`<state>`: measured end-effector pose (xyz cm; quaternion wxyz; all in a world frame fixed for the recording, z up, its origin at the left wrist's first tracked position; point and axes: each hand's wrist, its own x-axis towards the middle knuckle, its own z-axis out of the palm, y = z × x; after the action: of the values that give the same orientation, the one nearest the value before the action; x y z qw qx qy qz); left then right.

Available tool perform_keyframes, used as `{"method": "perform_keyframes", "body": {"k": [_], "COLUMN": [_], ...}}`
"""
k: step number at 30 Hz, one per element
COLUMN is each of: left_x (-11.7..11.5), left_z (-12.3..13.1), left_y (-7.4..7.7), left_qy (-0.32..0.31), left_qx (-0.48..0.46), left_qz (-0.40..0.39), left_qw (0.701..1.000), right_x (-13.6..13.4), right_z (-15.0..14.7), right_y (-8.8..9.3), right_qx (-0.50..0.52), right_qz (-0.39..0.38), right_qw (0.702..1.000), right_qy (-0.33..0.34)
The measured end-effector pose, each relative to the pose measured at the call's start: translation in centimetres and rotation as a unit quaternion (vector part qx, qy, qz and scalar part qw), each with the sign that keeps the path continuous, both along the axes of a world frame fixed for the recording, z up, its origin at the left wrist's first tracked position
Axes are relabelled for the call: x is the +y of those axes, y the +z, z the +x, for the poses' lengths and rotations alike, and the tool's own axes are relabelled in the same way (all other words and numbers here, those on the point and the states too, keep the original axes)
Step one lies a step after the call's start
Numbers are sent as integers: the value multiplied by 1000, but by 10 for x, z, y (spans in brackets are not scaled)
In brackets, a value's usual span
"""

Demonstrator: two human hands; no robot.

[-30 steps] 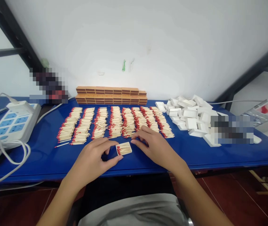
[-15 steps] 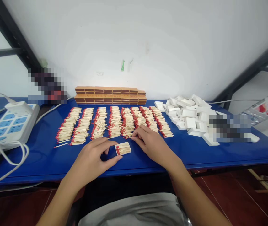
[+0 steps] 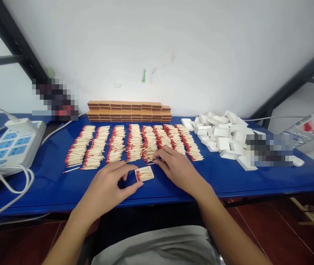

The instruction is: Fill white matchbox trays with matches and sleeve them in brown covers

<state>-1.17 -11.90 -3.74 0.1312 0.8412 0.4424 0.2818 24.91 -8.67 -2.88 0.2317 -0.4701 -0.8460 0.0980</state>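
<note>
A small white matchbox tray (image 3: pixel 149 178) lies on the blue tabletop, part filled with red-headed matches (image 3: pixel 143 174). Thumb and fingers of my left hand (image 3: pixel 111 184) grip the tray by its left side. My right hand (image 3: pixel 175 165) is just to the right of and above the tray, its fingertips pinched on a match (image 3: pixel 150 163) at the near end of one heap. Pale matchsticks with red heads form several long heaps, such as the leftmost heap (image 3: pixel 80 145), running away from me.
Brown matchboxes (image 3: pixel 129 112) are stacked along the wall. White empty trays (image 3: pixel 223 134) are piled at the right, beside a blurred dark object. A power strip (image 3: pixel 13 147) with white cables (image 3: pixel 30 180) occupies the left; one loose match (image 3: pixel 71 170) lies before the heaps.
My right hand stays by the heap's near end, its fingers shifting slightly, and the pinched match now shows more plainly. My left hand and the tray hold still.
</note>
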Motion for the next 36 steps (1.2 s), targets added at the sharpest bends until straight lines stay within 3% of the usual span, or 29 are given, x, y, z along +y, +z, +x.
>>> {"method": "perform_keyframes", "body": {"k": [24,36], "left_x": [0,1], "left_z": [-1,0], "left_y": [-1,-1], "left_qy": [0,0], "left_qx": [0,-3], "left_qz": [2,5], "left_qw": [1000,1000], "right_x": [4,5], "right_z": [-6,-1], "right_y": [0,-4], "right_qx": [-86,-79], "right_qz": [38,57], "right_qw": [996,995], "right_qy": [-14,-10]}}
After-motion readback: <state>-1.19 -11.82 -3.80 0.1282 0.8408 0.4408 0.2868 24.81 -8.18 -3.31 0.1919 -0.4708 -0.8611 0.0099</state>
